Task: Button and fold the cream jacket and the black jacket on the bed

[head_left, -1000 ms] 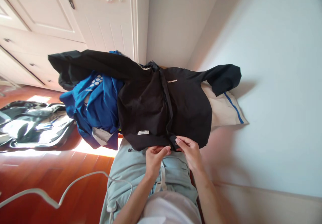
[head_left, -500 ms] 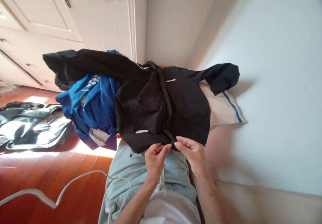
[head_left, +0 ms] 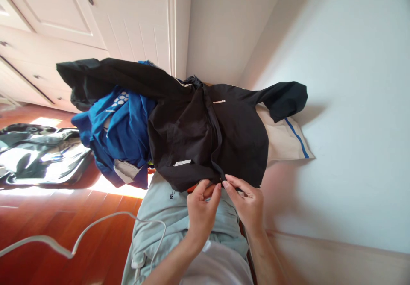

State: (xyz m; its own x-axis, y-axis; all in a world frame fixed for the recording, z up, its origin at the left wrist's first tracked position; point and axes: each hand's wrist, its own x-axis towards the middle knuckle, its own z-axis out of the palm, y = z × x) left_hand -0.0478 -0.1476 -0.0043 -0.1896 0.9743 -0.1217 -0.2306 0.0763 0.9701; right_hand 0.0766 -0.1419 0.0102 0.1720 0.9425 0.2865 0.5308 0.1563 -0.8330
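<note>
A black jacket [head_left: 241, 135] lies spread out in front of me, its sleeves out to both sides and its front placket running down the middle. At the bottom of that placket, my left hand [head_left: 203, 204] pinches the hem on one side. Close beside it, my right hand [head_left: 246, 199] pinches the other side of the front opening with thumb and fingers. The fingertips nearly meet, and the small zipper end between them is mostly hidden. A white label [head_left: 182, 163] shows near the lower left of the jacket.
Blue clothing [head_left: 123, 127] is heaped under the left sleeve, and a cream garment [head_left: 282, 139] with a blue stripe sticks out at right. An open suitcase [head_left: 41, 161] lies on the wooden floor. A white cable [head_left: 96, 223] crosses at left; a wall [head_left: 352, 105] stands at right.
Both hands stay at the jacket's hem. My left hand has turned slightly and shifted right, and a bit of orange now shows under the hem beside it. The view has moved a little.
</note>
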